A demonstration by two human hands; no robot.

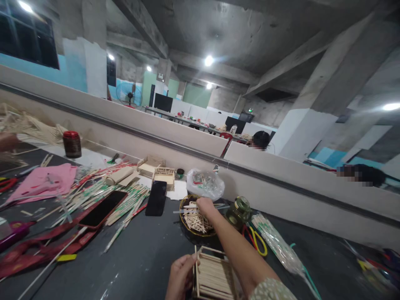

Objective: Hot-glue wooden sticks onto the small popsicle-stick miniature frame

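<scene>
A small model built of thin wooden sticks is at the bottom of the view, slatted across its face with a raised frame at one edge. My left hand grips its left side, thumb on the corner post. My right hand reaches over a round woven basket holding many short cut sticks. Its fingers are curled down and mostly hidden, so what they pinch does not show. My right forearm covers part of the model's right side. A pale pointed rod lies on the sticks beside that hand.
Behind the basket sit a clear plastic bag and a green jar. Yellow-handled scissors and packed sticks lie right. Leftward are a black phone, another phone, loose skewers and two stick models. A low partition runs behind.
</scene>
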